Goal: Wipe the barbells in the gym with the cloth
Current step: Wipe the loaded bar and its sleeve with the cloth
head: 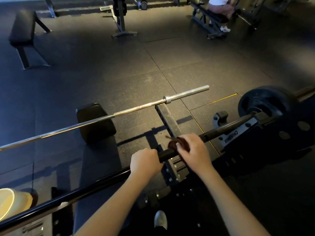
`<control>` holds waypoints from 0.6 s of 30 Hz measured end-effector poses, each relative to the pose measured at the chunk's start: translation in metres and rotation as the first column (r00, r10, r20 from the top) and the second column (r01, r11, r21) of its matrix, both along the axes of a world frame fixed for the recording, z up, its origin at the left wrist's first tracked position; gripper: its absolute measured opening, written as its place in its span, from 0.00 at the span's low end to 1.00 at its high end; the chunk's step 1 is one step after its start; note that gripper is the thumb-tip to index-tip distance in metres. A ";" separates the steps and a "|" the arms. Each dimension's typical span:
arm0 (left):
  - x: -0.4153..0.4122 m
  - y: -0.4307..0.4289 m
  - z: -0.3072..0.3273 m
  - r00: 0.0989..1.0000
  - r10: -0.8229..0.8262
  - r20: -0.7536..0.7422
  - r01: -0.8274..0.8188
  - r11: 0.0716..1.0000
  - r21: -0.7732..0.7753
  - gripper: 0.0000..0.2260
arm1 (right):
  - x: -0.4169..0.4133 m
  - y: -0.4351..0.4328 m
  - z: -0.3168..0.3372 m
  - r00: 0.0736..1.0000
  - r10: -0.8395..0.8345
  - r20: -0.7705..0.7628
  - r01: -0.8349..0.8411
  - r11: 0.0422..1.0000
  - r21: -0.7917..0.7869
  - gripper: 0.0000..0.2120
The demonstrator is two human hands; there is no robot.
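A black barbell [95, 186] runs from the lower left up to the right across a rack, with a black weight plate [262, 101] on its right end. My left hand [144, 162] grips the bar from above. Just to its right, my right hand [192, 150] holds a dark brown cloth [173, 143] wrapped round the bar. Farther off, a bare silver barbell [136, 109] rests on the rack above a black bench [95, 123].
The rack's black frame [259, 138] with round holes fills the right side. A beige round container [12, 203] sits at the lower left. Another bench [22, 29] stands far left. A seated person [219, 7] is at the top right. My shoe [160, 218] shows below.
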State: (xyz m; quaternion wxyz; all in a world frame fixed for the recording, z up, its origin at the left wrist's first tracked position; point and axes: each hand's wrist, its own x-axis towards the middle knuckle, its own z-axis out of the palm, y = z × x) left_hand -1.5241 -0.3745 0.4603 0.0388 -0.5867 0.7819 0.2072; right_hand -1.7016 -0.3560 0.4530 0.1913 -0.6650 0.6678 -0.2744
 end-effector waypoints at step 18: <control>0.003 -0.018 0.005 0.994 0.025 -0.108 0.013 0.942 0.336 0.17 | 0.007 -0.004 0.004 0.969 -0.233 0.086 0.230 0.972 0.037 0.03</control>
